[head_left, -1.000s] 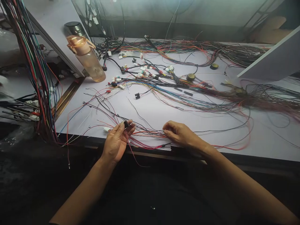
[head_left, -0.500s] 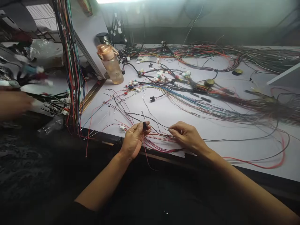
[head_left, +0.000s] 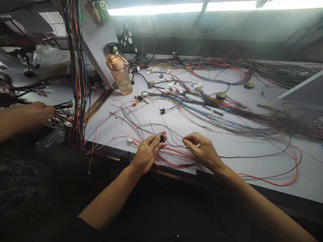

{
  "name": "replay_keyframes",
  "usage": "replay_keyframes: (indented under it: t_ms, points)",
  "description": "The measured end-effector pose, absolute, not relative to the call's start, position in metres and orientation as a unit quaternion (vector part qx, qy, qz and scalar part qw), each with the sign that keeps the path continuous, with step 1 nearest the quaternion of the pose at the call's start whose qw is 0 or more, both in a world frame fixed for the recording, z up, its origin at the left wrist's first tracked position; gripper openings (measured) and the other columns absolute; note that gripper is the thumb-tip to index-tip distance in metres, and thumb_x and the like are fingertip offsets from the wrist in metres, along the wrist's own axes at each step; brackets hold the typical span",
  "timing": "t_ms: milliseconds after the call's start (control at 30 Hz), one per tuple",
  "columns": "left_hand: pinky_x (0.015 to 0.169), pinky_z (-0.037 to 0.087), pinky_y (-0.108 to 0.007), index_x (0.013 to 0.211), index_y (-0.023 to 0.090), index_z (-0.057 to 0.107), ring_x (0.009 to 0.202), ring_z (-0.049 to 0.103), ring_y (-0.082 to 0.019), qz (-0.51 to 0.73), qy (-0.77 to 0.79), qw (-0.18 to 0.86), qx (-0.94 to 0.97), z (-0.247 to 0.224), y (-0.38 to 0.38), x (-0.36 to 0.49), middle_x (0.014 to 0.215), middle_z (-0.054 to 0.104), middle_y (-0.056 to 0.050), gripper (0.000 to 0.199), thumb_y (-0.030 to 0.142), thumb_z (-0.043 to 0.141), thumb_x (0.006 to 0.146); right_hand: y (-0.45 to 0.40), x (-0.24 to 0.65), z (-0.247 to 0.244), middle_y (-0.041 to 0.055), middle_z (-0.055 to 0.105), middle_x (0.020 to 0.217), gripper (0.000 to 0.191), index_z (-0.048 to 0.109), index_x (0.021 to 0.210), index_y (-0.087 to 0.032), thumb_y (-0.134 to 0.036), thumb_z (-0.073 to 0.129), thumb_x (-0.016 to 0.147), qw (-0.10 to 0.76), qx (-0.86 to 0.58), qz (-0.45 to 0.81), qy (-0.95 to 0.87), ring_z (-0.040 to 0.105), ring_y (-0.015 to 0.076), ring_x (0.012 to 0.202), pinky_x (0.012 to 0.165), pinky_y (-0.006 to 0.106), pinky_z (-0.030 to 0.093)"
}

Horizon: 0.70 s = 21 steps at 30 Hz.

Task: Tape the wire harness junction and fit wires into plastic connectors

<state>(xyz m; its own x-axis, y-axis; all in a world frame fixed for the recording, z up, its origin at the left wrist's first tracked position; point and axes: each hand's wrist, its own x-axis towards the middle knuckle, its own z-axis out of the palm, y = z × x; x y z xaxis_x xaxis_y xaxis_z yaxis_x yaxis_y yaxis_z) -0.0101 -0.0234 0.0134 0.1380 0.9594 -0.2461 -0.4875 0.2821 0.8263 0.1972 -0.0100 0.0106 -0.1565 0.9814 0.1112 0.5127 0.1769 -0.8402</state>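
Observation:
My left hand (head_left: 148, 150) is closed on a small black connector housing (head_left: 162, 138), held between thumb and fingers just above the table's front edge. A thin red wire hangs down below that hand. To the right, my right hand (head_left: 202, 148) is closed in a pinch on a thin dark wire (head_left: 174, 131), whose far part runs up and left across the table. Between and beneath both hands lies a bundle of red and dark wires (head_left: 176, 153). A white connector (head_left: 129, 140) rests left of my left hand, and another black connector (head_left: 162, 111) lies farther back.
A peach-lidded water bottle (head_left: 122, 77) stands at the back left. Wire harnesses (head_left: 222, 111) with many connectors spread across the table. A thick hanging wire bundle (head_left: 77, 67) borders the left side. Another person's hand (head_left: 37, 114) works beyond it. Tape rolls (head_left: 221, 95) lie among the harnesses.
My left hand with the black connector has shifted slightly right, closer to my right hand. The other person's hand has moved right. The camera view has tilted up a little.

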Motion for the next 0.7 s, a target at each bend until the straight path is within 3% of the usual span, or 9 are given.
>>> replay_keyframes:
  t_ms: [133,267,500,700]
  points:
    - [0.085,0.047,-0.028,0.098,0.014,0.071,0.103,0.058,-0.021,0.483,0.393,0.705,0.339,0.016,-0.022,0.001,0.110,0.064,-0.012,0.027,0.036,0.069,0.082,-0.008,0.186,0.013,0.0023,0.064,0.078,0.015,0.067,0.084,-0.020,-0.032,0.057,0.085,0.290,-0.532,0.304,-0.735,0.054,0.0142,0.072,0.068,0.028,0.040]
    - [0.093,0.045,-0.029,0.094,0.012,0.071,0.099,0.060,-0.019,0.473,0.410,0.702,0.340,0.014,-0.020,0.002,0.101,0.067,-0.011,0.028,0.037,0.069,0.082,-0.001,0.175,0.018,0.0016,0.065,0.077,0.020,0.067,0.082,-0.019,-0.034,0.054,0.087,0.302,-0.524,0.348,-0.716,0.053,0.0131,0.070,0.068,0.027,0.040]
    - [0.094,0.047,-0.026,0.092,0.010,0.069,0.096,0.062,-0.018,0.515,0.434,0.702,0.232,0.006,-0.015,-0.004,0.094,0.068,-0.011,0.027,0.032,0.074,0.078,0.017,0.176,0.018,-0.0023,0.048,0.066,0.030,0.059,0.078,-0.016,-0.046,0.058,0.083,0.508,-0.532,0.464,-0.493,0.041,0.0102,0.063,0.060,0.025,0.035]
    - [0.085,0.054,-0.026,0.088,0.009,0.069,0.091,0.064,-0.018,0.528,0.465,0.687,0.183,0.008,-0.010,-0.002,0.094,0.067,-0.011,0.011,0.018,0.064,0.084,0.023,0.183,0.025,-0.0032,0.047,0.065,0.029,0.056,0.080,-0.017,-0.045,0.064,0.079,0.627,-0.456,0.505,-0.380,0.041,0.0096,0.063,0.064,0.025,0.035]
